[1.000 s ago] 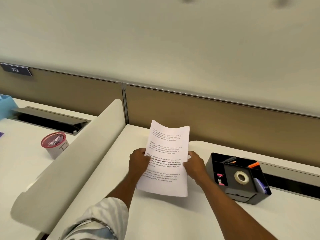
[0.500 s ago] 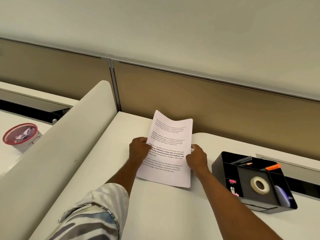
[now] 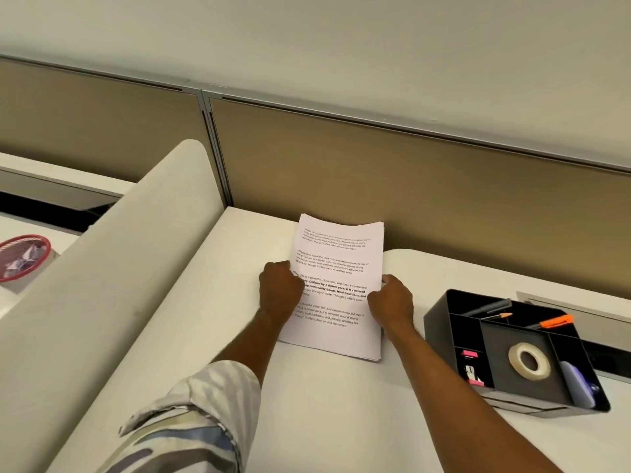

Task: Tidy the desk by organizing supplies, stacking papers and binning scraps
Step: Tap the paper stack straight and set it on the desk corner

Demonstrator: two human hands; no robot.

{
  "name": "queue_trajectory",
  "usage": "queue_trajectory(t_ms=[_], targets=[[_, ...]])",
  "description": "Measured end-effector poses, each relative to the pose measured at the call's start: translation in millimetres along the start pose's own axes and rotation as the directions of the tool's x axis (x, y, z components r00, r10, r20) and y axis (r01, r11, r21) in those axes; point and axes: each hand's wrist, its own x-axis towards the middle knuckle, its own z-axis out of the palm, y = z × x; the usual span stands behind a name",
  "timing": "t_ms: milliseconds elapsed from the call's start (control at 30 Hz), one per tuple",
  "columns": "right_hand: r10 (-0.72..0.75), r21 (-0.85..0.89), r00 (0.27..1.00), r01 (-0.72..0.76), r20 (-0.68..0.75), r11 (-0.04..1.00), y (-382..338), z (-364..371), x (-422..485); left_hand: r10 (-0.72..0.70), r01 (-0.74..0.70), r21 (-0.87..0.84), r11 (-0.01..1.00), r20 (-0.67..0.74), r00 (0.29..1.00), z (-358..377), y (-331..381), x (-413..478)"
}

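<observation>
- White printed sheets make up the paper stack (image 3: 338,268), which lies on the pale desk (image 3: 307,421) to the left of the black organiser (image 3: 435,322), near it but not touching.
- The stack's near edge sits on the desk, and its far end bows a little against the tan partition panel (image 3: 444,199) that runs behind the organiser.
- My left hand (image 3: 280,291) grips the stack's edge farthest from the organiser, fingers curled, with part of the hand over the print.
- My right hand (image 3: 391,300) pinches the stack's edge nearest the organiser, between stack and organiser, fingers curled round the sheets.
- I can't tell from here whether the fingers reach under the stack.
- Inside the organiser I see a tape roll (image 3: 529,361) lying flat in the middle compartment.
- An orange highlighter (image 3: 555,321) and a pencil (image 3: 498,316) lie in its back compartments, and a pink item (image 3: 470,353) sits in its left one.
- A purple thing (image 3: 580,384) fills its right slot. I can't make out what it is.
- Far left of the organiser, beyond a cream divider (image 3: 102,285), stands a red-rimmed bin (image 3: 24,257) holding crumpled scraps.
- A striped sleeve (image 3: 191,421) covers my left forearm, well left of the organiser.
</observation>
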Motion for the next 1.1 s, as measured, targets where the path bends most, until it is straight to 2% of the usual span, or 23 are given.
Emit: queue_trajectory(t_ms=[400, 633, 767, 833, 967, 1100], targets=[[0.018, -0.051, 1.0, -0.017, 0.014, 0.999, 1, 0, 0, 0.026, -0.082, 0.368, 0.926, 0.153, 0.988, 11, -14, 4], [0.011, -0.149, 1.0, -0.006, 0.029, 0.989, 5, 2, 0, 0.069, -0.115, 0.419, 0.901, 0.125, 0.99, 19, -18, 2], [0.049, -0.181, 0.999, -0.049, -0.007, 0.982, -1, 6, -7, 0.106, -0.126, 0.345, 0.93, 0.076, 0.991, 18, -16, -5], [0.005, -0.208, 0.999, -0.015, -0.046, 0.978, -4, 7, -17, 0.104, -0.111, 0.313, 0.943, 0.038, 0.994, 17, -14, -15], [-0.186, -0.339, 0.977, 0.141, -0.104, 0.93, -1, 4, -44, 0.143, -0.115, 0.417, 0.902, -0.037, 0.989, 18, -11, -47], [-0.316, -0.288, 0.949, 0.307, 0.016, 0.907, 8, -1, -76, 0.224, -0.205, 0.43, 0.879, 0.006, 0.975, 20, -11, -88]])
